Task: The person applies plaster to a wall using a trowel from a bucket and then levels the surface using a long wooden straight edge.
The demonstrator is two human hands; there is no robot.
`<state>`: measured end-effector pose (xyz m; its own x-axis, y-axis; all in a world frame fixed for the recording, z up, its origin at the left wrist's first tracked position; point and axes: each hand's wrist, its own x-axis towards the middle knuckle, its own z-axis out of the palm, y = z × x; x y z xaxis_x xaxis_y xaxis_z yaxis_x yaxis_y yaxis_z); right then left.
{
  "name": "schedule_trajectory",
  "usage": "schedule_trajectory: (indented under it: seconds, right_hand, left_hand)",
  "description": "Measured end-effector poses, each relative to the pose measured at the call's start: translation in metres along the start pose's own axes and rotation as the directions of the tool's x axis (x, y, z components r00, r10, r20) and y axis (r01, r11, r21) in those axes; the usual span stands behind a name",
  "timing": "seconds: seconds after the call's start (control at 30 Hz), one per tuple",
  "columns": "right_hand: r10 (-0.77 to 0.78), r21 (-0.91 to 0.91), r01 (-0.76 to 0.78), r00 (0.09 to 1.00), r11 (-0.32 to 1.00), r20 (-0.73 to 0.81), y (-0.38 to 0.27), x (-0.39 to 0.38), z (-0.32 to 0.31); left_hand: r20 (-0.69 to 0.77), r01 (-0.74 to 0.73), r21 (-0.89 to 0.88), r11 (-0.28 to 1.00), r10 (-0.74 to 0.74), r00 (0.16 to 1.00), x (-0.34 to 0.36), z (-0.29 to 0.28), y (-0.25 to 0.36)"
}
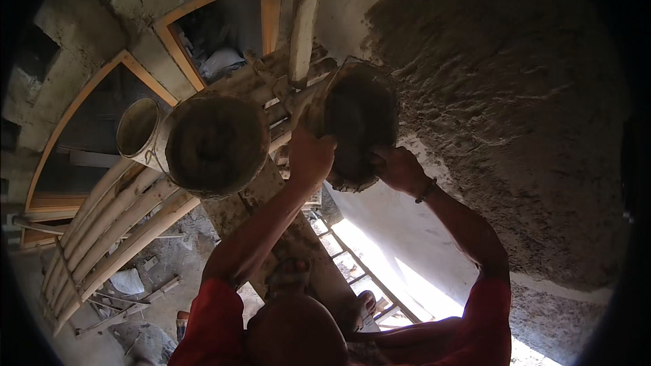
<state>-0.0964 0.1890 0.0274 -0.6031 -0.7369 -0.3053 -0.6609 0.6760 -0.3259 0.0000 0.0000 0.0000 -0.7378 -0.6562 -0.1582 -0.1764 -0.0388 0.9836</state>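
Note:
My left hand grips the near left side of an oblong, crusted container with dark grey, wet-looking material inside. My right hand is closed on the same container's near right rim, with a bracelet at the wrist. Left of them sits a round, dirty bucket with a dark interior, and beside that a smaller pale bucket. Below both my forearms runs a stained wooden plank, with my sandalled feet on it.
Rough, partly plastered wall rises at the right. Bamboo poles extend at the left over a littered floor below. An upright post stands beyond the containers, near wooden-framed openings. A ladder-like frame shows beside a bright gap.

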Motion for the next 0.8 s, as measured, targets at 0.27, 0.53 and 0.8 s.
schedule_trajectory:
  seconds: [0.27, 0.53, 0.8]
  right_hand:
    - [-0.133, 0.122, 0.168, 0.958, 0.978, -0.253, -0.007, -0.009, -0.069]
    - [0.188, 0.5, -0.176, 0.982, 0.848, 0.027, 0.015, 0.01, -0.173]
    - [-0.234, -0.49, -0.151, 0.735, 0.858, -0.636, 0.074, -0.009, -0.281]
  left_hand:
    - [0.05, 0.123, -0.26, 0.958, -0.114, 0.992, 0.011, -0.014, 0.009]
    - [-0.042, 0.054, -0.36, 0.931, -0.074, 0.996, 0.009, -0.024, 0.027]
    - [-0.131, -0.068, -0.376, 0.924, 0.019, 0.991, 0.004, -0.015, 0.02]
